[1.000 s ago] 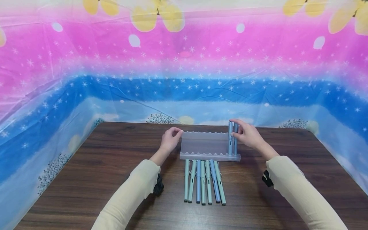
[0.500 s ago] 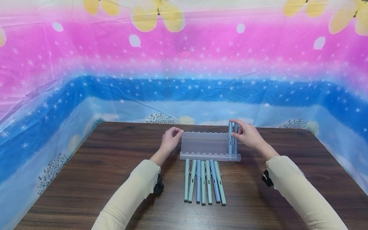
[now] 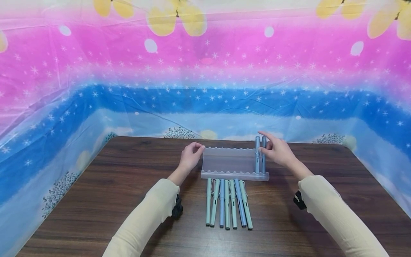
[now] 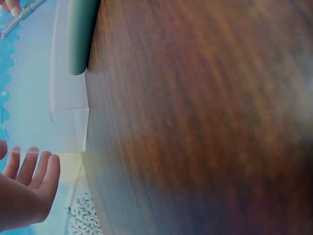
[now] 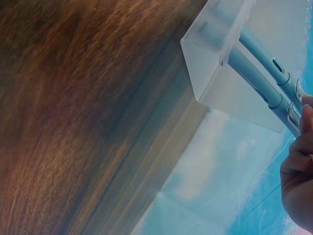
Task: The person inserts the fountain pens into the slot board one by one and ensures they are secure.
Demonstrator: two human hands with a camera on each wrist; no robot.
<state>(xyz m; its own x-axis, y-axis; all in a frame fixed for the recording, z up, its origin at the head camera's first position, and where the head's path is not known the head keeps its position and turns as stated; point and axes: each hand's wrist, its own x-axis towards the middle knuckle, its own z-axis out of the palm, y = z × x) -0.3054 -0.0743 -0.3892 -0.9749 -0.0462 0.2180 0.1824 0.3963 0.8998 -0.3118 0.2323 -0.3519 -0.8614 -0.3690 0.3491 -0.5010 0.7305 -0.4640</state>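
A translucent pen rack (image 3: 229, 162) with scalloped edges stands near the table's far side. My left hand (image 3: 191, 156) pinches its upper left corner; the left wrist view shows the fingers of that hand (image 4: 30, 196) at the edge of the clear panel. Two blue pens stand upright at the rack's right end, an inner pen (image 3: 257, 162) and an outer pen (image 3: 264, 166). Beside them is my right hand (image 3: 279, 151), index finger raised and straight above the inner pen's top, thumb at its clip. In the right wrist view, this hand (image 5: 299, 181) is partly cut off.
Several capped pens lie side by side in front of the rack, among them a green pen (image 3: 227, 205) and a blue pen (image 3: 240, 203). A patterned cloth (image 3: 205, 100) hangs behind and around the wooden table (image 3: 135, 160).
My right index finger has lifted off the inner blue pen's top and straightened. The left hand and the rack have stayed in place.
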